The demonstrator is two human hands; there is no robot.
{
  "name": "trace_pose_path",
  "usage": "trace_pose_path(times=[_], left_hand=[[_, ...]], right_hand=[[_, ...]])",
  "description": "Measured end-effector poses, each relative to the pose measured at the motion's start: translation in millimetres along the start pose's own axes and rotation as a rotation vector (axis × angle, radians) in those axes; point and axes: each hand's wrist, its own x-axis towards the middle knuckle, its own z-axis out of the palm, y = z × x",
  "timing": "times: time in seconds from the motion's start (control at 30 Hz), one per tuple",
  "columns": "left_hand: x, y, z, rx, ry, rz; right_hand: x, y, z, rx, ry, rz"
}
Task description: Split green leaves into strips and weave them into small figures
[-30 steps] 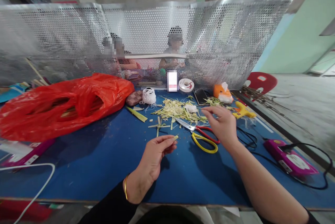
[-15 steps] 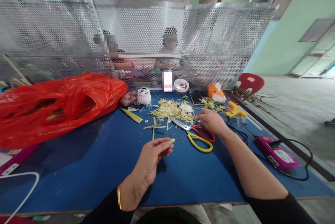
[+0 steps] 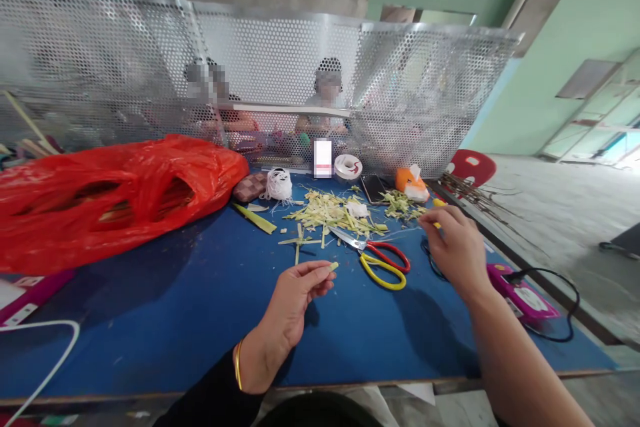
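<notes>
My left hand hovers low over the blue table, with thumb and forefinger pinched on a small pale green leaf piece. My right hand is further right, its fingers curled down over a yellow glue gun, most of which is hidden under the hand. Between the hands lie scissors with red and yellow handles. Behind them is a pile of cut green leaf scraps.
A big red plastic bag fills the table's left. White thread ball, tape roll, phone and orange tissue holder line the perforated metal screen; two people sit behind it. A purple device with black cable lies right.
My right hand has left the leaf scraps by the scissors and swung right onto the glue gun. My left hand has kept still with its leaf piece.
</notes>
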Motion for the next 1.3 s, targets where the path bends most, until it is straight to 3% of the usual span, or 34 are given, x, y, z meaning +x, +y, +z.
trace_pose_path(times=[0.07,0.13,0.2,0.3,0.4,0.5,0.57,0.67,0.77,1.0,1.17,1.3], left_hand=[[-0.3,-0.7,-0.6,-0.003,-0.007,0.005],[-0.6,-1.8,-1.2,-0.008,-0.013,0.011],[-1.0,-2.9,-1.6,-0.016,-0.019,0.015],[-1.2,-3.8,-1.4,-0.019,-0.02,0.024],[-1.3,-3.8,-0.2,0.0,-0.015,0.056],[-2.6,-3.7,1.3,0.021,-0.005,0.102],[-4.9,-3.7,1.9,0.038,0.004,0.139],[-10.6,-3.6,2.2,0.092,0.013,0.218],[-16.5,-3.2,2.1,0.157,0.013,0.303],[-20.7,-0.8,2.5,0.264,0.021,0.376],[-25.3,-0.1,3.5,0.278,-0.012,0.355],[-25.4,5.9,-2.5,0.329,-0.114,0.362]], right_hand=[[-16.6,-4.1,-18.8,-0.077,0.101,-0.006],[-34.6,-3.7,-30.4,-0.188,0.118,-0.02],[-50.0,0.8,-34.2,-0.277,0.089,-0.041],[-61.9,5.0,-30.7,-0.248,-0.074,-0.127],[-60.9,-10.8,-24.0,-0.049,-0.075,-0.11],[-55.3,-49.2,-15.9,0.335,-0.027,0.024],[-52.3,-78.8,-8.8,0.625,-0.12,0.193],[-50.9,-115.2,2.9,0.964,-0.366,0.491],[-52.0,-136.3,12.1,1.18,-0.459,0.648],[-55.9,-151.4,17.4,1.373,-0.328,0.802],[-59.3,-150.6,17.2,1.445,-0.337,0.78],[-61.2,-148.3,18.9,1.454,-0.348,0.779]])
